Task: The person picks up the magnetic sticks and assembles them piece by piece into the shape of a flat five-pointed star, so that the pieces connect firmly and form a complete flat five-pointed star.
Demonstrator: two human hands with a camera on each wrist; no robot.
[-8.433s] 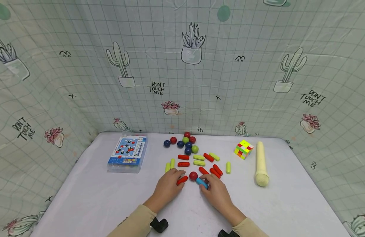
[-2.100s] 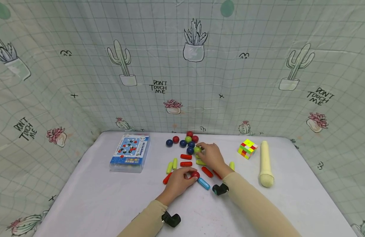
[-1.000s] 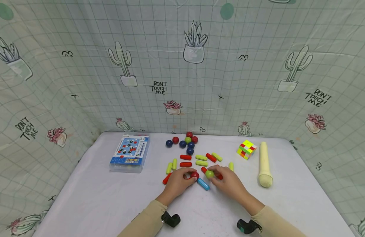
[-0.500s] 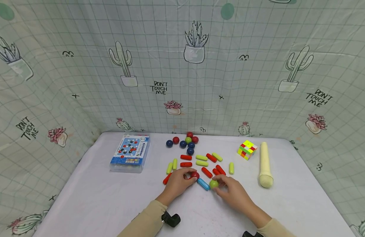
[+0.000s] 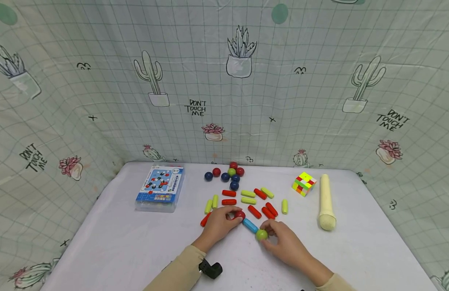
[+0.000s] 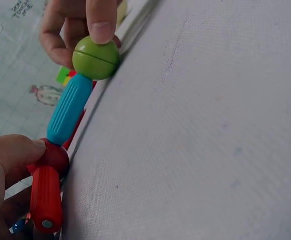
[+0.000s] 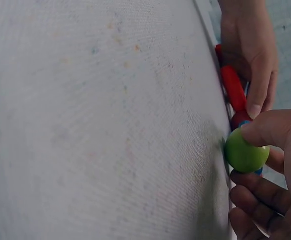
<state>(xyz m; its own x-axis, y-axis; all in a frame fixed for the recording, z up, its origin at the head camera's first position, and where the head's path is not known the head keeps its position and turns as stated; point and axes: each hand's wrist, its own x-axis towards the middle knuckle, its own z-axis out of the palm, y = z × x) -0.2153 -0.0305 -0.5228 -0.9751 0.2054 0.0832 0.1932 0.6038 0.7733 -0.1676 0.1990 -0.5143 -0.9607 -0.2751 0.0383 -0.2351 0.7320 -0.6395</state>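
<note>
My left hand (image 5: pixel 220 223) pinches a red ball (image 6: pixel 55 159) on the white table. A blue magnetic stick (image 5: pixel 250 226) runs from that ball toward the near right, meeting a green ball (image 5: pixel 261 235) at its other end. The green ball is between the thumb and fingers of my right hand (image 5: pixel 284 242). In the left wrist view a red stick (image 6: pixel 46 200) with a metal tip adjoins the red ball; the head view mostly hides this spot behind my left hand. Another red stick (image 5: pixel 205 219) shows left of that hand.
Red sticks (image 5: pixel 229 193) and yellow-green sticks (image 5: pixel 248 200) lie beyond my hands, several of each. Farther back is a group of blue, red and green balls (image 5: pixel 225 177). A boxed set (image 5: pixel 160 188) stands left; a puzzle cube (image 5: pixel 303 184) and a yellow microphone-shaped object (image 5: pixel 326 202) lie right.
My right hand has brought the green ball from the back group to the blue stick's near end. My left hand, earlier at a red stick, has stayed on the red ball lately.
</note>
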